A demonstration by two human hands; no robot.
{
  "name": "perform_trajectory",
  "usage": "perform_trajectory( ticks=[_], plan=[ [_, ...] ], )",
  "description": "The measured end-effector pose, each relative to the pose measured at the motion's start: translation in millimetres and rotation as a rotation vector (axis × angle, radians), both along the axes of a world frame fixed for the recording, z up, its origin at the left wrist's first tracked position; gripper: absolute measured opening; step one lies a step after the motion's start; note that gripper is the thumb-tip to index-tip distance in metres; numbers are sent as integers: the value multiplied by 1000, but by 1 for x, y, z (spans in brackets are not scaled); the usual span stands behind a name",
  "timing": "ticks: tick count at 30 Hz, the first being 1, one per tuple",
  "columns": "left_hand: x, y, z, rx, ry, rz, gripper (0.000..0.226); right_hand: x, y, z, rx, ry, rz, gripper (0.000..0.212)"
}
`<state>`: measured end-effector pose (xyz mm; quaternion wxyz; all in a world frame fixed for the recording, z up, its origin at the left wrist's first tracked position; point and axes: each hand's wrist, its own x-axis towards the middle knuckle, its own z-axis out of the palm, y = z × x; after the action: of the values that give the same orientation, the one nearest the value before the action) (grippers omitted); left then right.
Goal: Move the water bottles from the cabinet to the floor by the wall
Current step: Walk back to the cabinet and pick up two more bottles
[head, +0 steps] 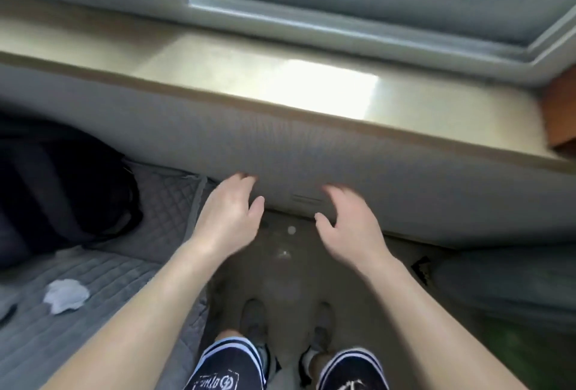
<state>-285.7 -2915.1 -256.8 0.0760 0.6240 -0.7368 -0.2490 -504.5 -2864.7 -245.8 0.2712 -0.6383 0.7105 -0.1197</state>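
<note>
My left hand and my right hand are both stretched forward, open and empty, fingers spread, about a hand's width apart. Below and between them, on the brown floor at the foot of the grey wall, I see faint, blurred clear shapes with a small pale round cap and a glint; they look like water bottles standing there, but the blur hides their outline. No cabinet is in view.
A beige window sill runs above the wall, under a grey window frame. At left are a grey quilted bed with a black bag and a crumpled white tissue. My feet stand on the floor; a grey-green bundle lies right.
</note>
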Motion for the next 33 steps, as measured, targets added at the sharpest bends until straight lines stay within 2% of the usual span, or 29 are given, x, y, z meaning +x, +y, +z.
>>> perform_trajectory(
  ticks=[7, 15, 24, 33],
  plan=[
    [-6, 7, 111, -47, -35, -79, 50, -4, 11, 106, -112, 115, 32, 49],
    [-22, 22, 197, -100, -57, -121, 49, -15, 28, 190, -232, 178, -25, 49],
    [-46, 39, 238, -156, -60, -106, 46, -46, 45, 234, -247, 223, -93, 32],
    [-57, 51, 253, -179, -13, -118, 46, -53, 65, 260, -271, 277, -121, 31]
  ],
)
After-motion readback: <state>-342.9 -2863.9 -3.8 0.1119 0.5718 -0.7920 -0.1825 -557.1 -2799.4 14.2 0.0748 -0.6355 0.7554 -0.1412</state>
